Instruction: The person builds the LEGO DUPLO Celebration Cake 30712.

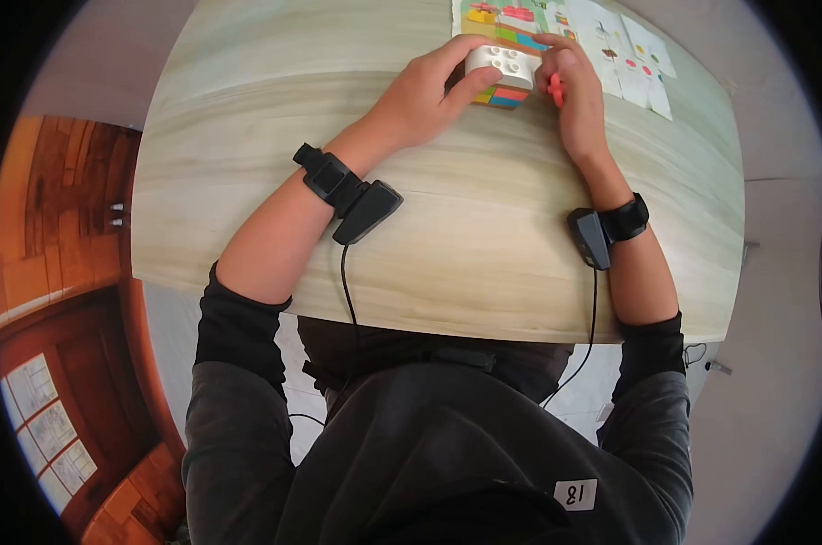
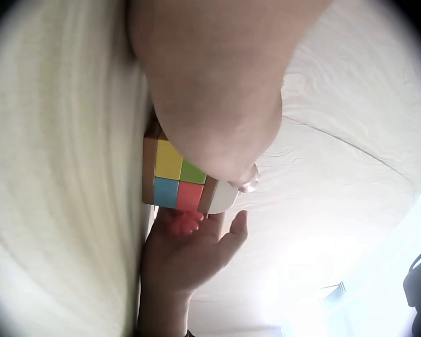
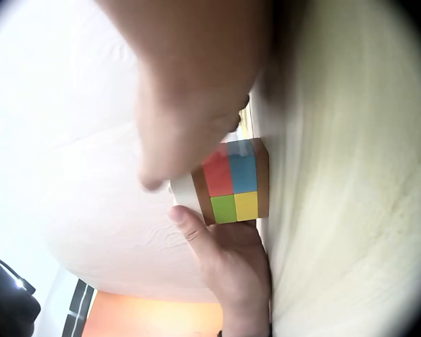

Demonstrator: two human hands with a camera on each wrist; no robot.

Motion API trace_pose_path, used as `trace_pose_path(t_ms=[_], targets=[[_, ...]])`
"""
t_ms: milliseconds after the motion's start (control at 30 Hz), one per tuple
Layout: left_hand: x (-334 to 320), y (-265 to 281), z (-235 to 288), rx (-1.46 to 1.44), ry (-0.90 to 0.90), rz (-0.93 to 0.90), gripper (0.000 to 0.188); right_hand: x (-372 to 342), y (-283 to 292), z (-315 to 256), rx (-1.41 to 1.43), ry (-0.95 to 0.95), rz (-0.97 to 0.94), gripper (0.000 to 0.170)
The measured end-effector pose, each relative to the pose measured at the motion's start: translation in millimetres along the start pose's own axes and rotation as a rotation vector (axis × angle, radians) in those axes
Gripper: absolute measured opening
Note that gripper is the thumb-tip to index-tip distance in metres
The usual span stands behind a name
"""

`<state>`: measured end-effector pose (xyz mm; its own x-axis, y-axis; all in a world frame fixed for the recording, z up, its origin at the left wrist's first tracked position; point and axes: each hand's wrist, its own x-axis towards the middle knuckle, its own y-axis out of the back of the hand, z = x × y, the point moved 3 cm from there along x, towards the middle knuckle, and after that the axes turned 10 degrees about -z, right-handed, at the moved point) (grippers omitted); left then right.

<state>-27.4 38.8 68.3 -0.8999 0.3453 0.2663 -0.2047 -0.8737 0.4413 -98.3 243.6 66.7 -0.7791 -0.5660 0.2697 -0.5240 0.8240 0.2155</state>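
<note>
A block stack stands near the table's far side, a white studded brick on top. My left hand grips it from the left, thumb along the near side. Yellow, green, blue and red squares show between brown layers in the left wrist view. At the stack's right, my right hand holds a small red knobbed piece by the palm side, its fingers curled near the white brick. In the right wrist view, the right hand hides part of the stack.
Printed picture sheets lie on the table beyond the hands and to the right. Cables from the wrist cameras hang over the near table edge. A wooden door is at the left.
</note>
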Motion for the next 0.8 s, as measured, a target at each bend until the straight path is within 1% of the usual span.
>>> trace_pose_path(t_ms=[33,100,233,300,400,500,633,733,800], targets=[[-0.2,0.3,0.1,0.014,0.024,-0.017,0.042,3.1,1.9,3.8,-0.002,0.003,-0.001,0.04],[-1.0,1.2,1.8,0.005,0.027,-0.021,0.042,7.0,6.0,14.6,0.337,0.004,0.056,0.041],[-1.7,1.3,2.3,-0.027,0.018,-0.018,0.042,7.4,0.9,6.2,0.239,-0.048,0.091,0.041],[-1.3,1.5,2.3,-0.029,0.025,-0.025,0.043,4.5,-6.2,-6.4,0.064,-0.095,0.044,0.042],[-0.8,2.1,3.5,-0.036,0.043,-0.031,0.045,5.0,-0.2,-2.1,0.033,-0.07,0.082,0.047],[0.6,1.5,0.6,-0.085,0.049,-0.042,0.045,6.0,-3.4,-13.4,0.022,-0.021,0.133,0.047],[1.6,1.0,-1.0,-0.204,0.031,-0.066,0.043,7.1,-4.5,-16.4,0.005,0.032,0.122,0.046],[1.7,1.1,-1.2,-0.197,0.007,-0.066,0.042,6.9,-5.2,-15.9,0.002,0.036,0.096,0.046],[1.9,0.8,-1.4,-0.196,0.012,-0.06,0.043,7.4,-4.9,-13.7,0.049,0.066,0.103,0.044]])
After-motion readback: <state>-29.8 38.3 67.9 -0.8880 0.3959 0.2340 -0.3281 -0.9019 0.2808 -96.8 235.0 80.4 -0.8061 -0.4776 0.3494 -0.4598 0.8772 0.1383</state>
